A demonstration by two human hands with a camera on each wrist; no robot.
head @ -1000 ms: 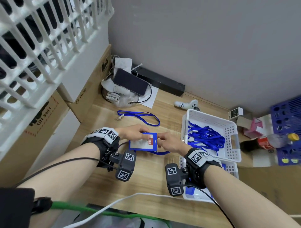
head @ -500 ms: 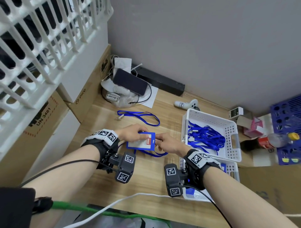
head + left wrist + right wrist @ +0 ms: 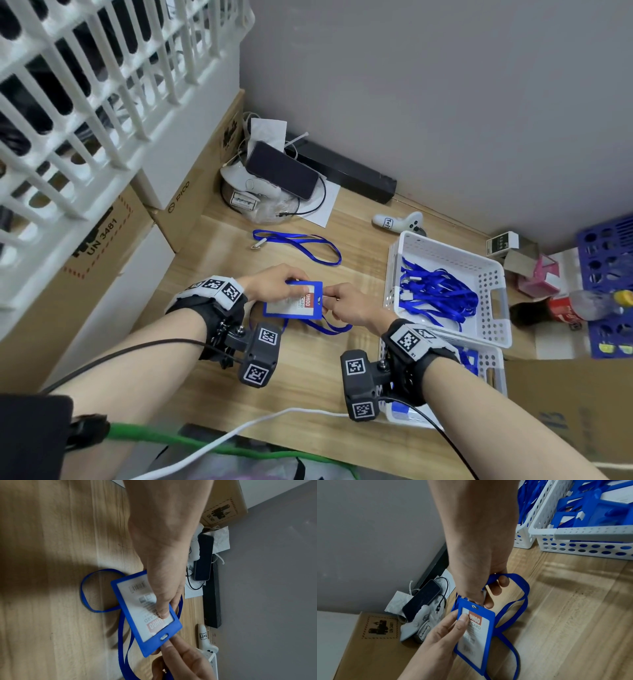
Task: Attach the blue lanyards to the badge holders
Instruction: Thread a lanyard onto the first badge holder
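A blue badge holder [image 3: 294, 303] with a white and red card hangs just above the wooden table between my hands. My left hand [image 3: 291, 286] pinches its long edge, the thumb pressed on the card window [image 3: 163, 613]. My right hand [image 3: 329, 297] pinches the clip end of a blue lanyard [image 3: 523, 599] right at the holder's slot [image 3: 473, 606]. The strap loops down onto the table under the holder [image 3: 330, 328]. Whether the clip sits through the slot is hidden by the fingers. A second blue lanyard [image 3: 301, 241] lies loose farther back.
To the right, a white basket [image 3: 498, 274] holds several blue lanyards. A nearer white basket [image 3: 556, 531] holds blue badge holders. A phone [image 3: 281, 169], cables and a white controller [image 3: 399, 222] lie by the wall. Cardboard boxes [image 3: 102, 240] stand left.
The badge holder has tilted slightly and drifted a little left. Both hands keep their holds at the slot end, and the strap loop under the holder has shifted.
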